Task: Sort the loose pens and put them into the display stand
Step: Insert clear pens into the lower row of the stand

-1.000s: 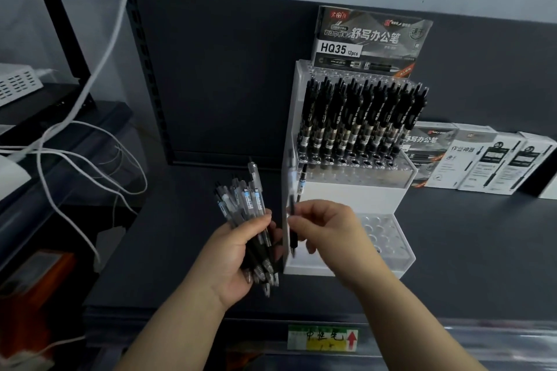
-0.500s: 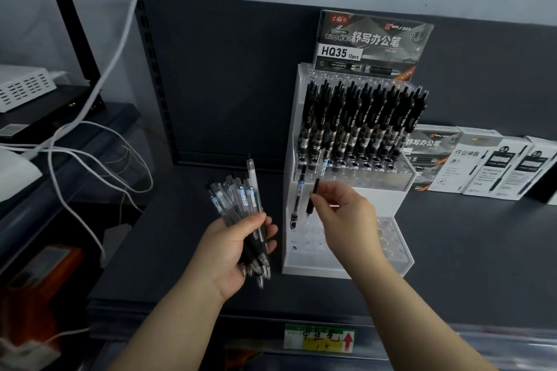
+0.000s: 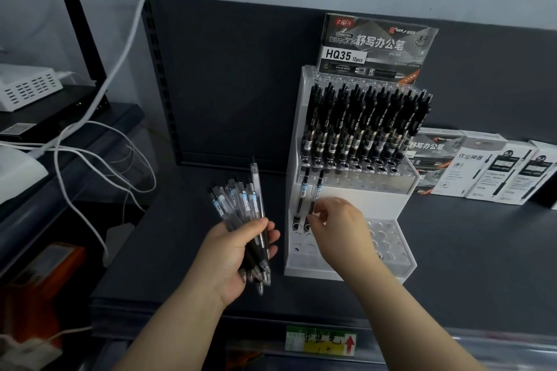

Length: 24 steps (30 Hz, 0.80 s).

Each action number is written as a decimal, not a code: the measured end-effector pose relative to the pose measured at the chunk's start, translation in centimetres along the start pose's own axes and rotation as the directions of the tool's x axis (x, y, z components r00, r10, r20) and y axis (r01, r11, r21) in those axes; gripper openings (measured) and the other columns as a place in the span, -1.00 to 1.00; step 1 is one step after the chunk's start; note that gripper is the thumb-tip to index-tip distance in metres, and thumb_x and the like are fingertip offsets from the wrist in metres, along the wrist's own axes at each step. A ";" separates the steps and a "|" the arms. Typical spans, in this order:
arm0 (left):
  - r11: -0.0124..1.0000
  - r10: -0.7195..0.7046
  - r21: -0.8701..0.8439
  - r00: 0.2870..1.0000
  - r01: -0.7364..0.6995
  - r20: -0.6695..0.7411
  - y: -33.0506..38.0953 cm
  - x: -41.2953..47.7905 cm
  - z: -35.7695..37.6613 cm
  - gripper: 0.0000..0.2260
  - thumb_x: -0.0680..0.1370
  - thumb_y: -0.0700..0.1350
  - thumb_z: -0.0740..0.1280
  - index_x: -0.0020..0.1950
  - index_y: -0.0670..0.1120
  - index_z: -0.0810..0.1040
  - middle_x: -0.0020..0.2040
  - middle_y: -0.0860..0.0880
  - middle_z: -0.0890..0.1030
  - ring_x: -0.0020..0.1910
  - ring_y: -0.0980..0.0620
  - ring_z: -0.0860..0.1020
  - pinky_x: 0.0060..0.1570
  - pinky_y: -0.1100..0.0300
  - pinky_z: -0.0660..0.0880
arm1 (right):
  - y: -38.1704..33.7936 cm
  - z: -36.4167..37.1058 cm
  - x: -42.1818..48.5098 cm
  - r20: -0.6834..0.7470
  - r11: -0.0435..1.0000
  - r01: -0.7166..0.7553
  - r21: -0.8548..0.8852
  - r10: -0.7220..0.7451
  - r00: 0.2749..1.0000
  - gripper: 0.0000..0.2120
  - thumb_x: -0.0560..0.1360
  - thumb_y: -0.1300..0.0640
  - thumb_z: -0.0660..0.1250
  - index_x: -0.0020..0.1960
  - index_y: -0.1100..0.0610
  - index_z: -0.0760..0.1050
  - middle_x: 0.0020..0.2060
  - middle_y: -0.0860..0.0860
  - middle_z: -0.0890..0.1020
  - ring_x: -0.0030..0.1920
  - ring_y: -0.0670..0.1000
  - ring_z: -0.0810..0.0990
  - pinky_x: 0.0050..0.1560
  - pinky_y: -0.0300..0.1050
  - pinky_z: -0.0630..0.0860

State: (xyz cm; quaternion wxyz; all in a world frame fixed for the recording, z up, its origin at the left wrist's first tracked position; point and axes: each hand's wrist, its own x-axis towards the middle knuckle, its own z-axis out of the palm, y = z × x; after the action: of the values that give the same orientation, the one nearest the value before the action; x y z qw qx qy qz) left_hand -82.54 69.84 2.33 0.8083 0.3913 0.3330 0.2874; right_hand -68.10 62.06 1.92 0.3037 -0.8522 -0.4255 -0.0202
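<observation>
A white tiered display stand (image 3: 388, 265) stands on the dark shelf. Its upper tier holds several black pens (image 3: 361, 123). My left hand (image 3: 238, 256) grips a bundle of loose clear-barrelled pens (image 3: 241, 205) to the left of the stand, tips pointing down. My right hand (image 3: 340, 226) pinches one pen (image 3: 315, 199) that stands upright in a hole at the left of the lower tier's back row. Another pen (image 3: 301, 199) stands in the hole just left of it.
Boxed pens (image 3: 482, 166) lie on the shelf to the right of the stand. White cables (image 3: 99, 156), a white device (image 3: 27, 84) and a black router sit on a side shelf at the left. A yellow price label (image 3: 321, 340) marks the shelf's front edge.
My right hand drew one pen from the bundle, carried it up and right to the stand, then lowered it into a lower-tier hole beside the other pen. My left hand stayed put with the bundle.
</observation>
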 end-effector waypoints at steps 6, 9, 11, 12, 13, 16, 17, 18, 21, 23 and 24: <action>1.000 0.001 0.024 1.000 -0.001 0.000 -0.1 0.1 0.1 -0.95 0.50 -0.29 0.33 -0.10 -0.21 0.58 -0.24 -0.12 0.68 -0.23 -0.03 0.67 -0.17 0.05 0.58 | -0.2 -0.2 0.0 -0.004 1.000 -0.012 0.000 0.012 1.000 -0.88 0.50 0.15 0.27 -0.03 0.14 0.57 -0.24 -0.09 0.42 -0.13 -0.06 0.37 -0.13 -0.25 0.23; 0.999 0.006 0.045 1.000 -0.007 0.005 -0.2 0.0 0.2 -0.95 0.50 -0.29 0.33 -0.10 -0.22 0.58 -0.23 -0.13 0.69 -0.22 -0.04 0.68 -0.18 0.05 0.58 | -0.2 -0.3 -0.1 0.002 1.000 -0.024 0.006 0.024 1.000 -0.87 0.50 0.13 0.29 0.00 0.13 0.56 -0.23 -0.10 0.43 -0.09 -0.04 0.43 -0.13 -0.26 0.24; 0.998 0.018 0.065 1.000 -0.019 0.014 -0.1 -0.1 0.2 -0.95 0.50 -0.30 0.33 -0.10 -0.22 0.59 -0.21 -0.14 0.69 -0.22 -0.04 0.68 -0.19 0.06 0.59 | -0.2 -0.4 -0.4 -0.020 0.997 -0.055 0.060 0.057 0.998 -0.89 0.49 0.09 0.33 -0.01 0.10 0.52 -0.24 -0.12 0.43 -0.12 -0.06 0.42 -0.19 -0.28 0.25; 0.996 0.024 0.080 0.999 -0.026 0.020 -0.1 -0.2 0.3 -0.95 0.50 -0.29 0.33 -0.11 -0.23 0.59 -0.21 -0.15 0.69 -0.22 -0.05 0.68 -0.19 0.06 0.59 | -0.2 -0.6 -0.7 -0.053 0.991 -0.069 0.114 0.075 0.996 -0.90 0.49 0.07 0.34 -0.05 0.07 0.48 -0.25 -0.13 0.44 -0.16 -0.08 0.42 -0.25 -0.30 0.26; 0.995 0.030 0.099 0.999 -0.033 0.030 -0.1 -0.2 0.3 -0.94 0.50 -0.29 0.33 -0.12 -0.23 0.60 -0.20 -0.16 0.69 -0.21 -0.05 0.67 -0.19 0.06 0.60 | -0.4 -0.9 -1.0 -0.090 0.980 -0.068 0.186 0.086 0.992 -0.89 0.48 0.06 0.35 -0.10 0.06 0.45 -0.28 -0.13 0.46 -0.21 -0.10 0.44 -0.29 -0.34 0.27; 0.989 0.043 0.139 0.996 -0.053 0.078 0.0 -0.5 0.7 -0.91 0.51 -0.30 0.32 -0.10 -0.25 0.62 -0.19 -0.19 0.68 -0.23 -0.06 0.66 -0.24 0.10 0.61 | -1.7 -1.7 -2.0 -0.046 0.901 -0.053 0.432 0.081 0.996 -0.90 0.47 0.07 0.38 -0.19 0.06 0.52 -0.37 -0.09 0.55 -0.35 -0.17 0.48 -0.34 -0.38 0.36; 0.986 0.048 0.154 0.993 -0.064 0.105 0.0 -0.6 0.9 -0.90 0.51 -0.29 0.32 -0.06 -0.25 0.63 -0.18 -0.19 0.68 -0.22 -0.07 0.66 -0.24 0.11 0.61 | -2.4 -2.0 -2.2 0.023 0.856 -0.068 0.512 0.066 0.998 -0.93 0.46 0.09 0.39 -0.18 0.05 0.55 -0.39 -0.09 0.56 -0.38 -0.19 0.50 -0.35 -0.38 0.39; 0.981 0.054 0.176 0.989 -0.078 0.137 0.0 -0.7 1.1 -0.88 0.51 -0.28 0.32 -0.03 -0.22 0.63 -0.16 -0.20 0.68 -0.20 -0.07 0.65 -0.22 0.09 0.59 | -3.0 -2.2 -2.4 0.100 0.810 -0.095 0.579 0.045 0.994 -0.96 0.46 0.11 0.39 -0.16 0.05 0.57 -0.41 -0.10 0.57 -0.41 -0.21 0.52 -0.35 -0.39 0.42; 0.967 0.057 0.234 0.978 -0.104 0.202 0.0 -1.1 1.5 -0.86 0.52 -0.28 0.31 0.00 -0.17 0.64 -0.14 -0.19 0.68 -0.16 -0.08 0.66 -0.14 0.04 0.57 | -3.5 -2.5 -2.4 0.245 0.705 -0.173 0.688 0.000 0.970 -0.89 0.48 0.18 0.37 -0.23 0.11 0.59 -0.49 -0.09 0.56 -0.47 -0.17 0.52 -0.39 -0.36 0.44; 0.966 0.056 0.238 0.981 -0.100 0.187 0.0 -1.0 1.6 -0.86 0.52 -0.29 0.30 0.00 -0.18 0.63 -0.12 -0.20 0.68 -0.14 -0.11 0.66 -0.11 0.01 0.56 | -3.1 -2.7 -2.2 0.252 0.650 -0.202 0.732 0.016 0.967 -0.85 0.48 0.22 0.37 -0.27 0.16 0.60 -0.51 -0.07 0.54 -0.50 -0.16 0.46 -0.42 -0.32 0.40; 0.968 0.058 0.233 0.984 -0.097 0.167 0.1 -0.9 1.6 -0.87 0.52 -0.29 0.30 0.00 -0.18 0.63 -0.11 -0.22 0.68 -0.13 -0.13 0.65 -0.09 -0.01 0.55 | -2.8 -2.8 -2.1 0.236 0.621 -0.212 0.755 0.044 0.971 -0.84 0.48 0.23 0.36 -0.27 0.15 0.60 -0.50 -0.05 0.53 -0.51 -0.14 0.41 -0.43 -0.30 0.37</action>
State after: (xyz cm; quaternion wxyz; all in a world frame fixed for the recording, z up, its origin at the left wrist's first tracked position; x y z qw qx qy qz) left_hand -81.89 68.56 3.39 0.7672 0.5205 0.2842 0.2444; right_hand -70.88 60.40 5.00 0.5975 -0.6646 -0.3584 0.2697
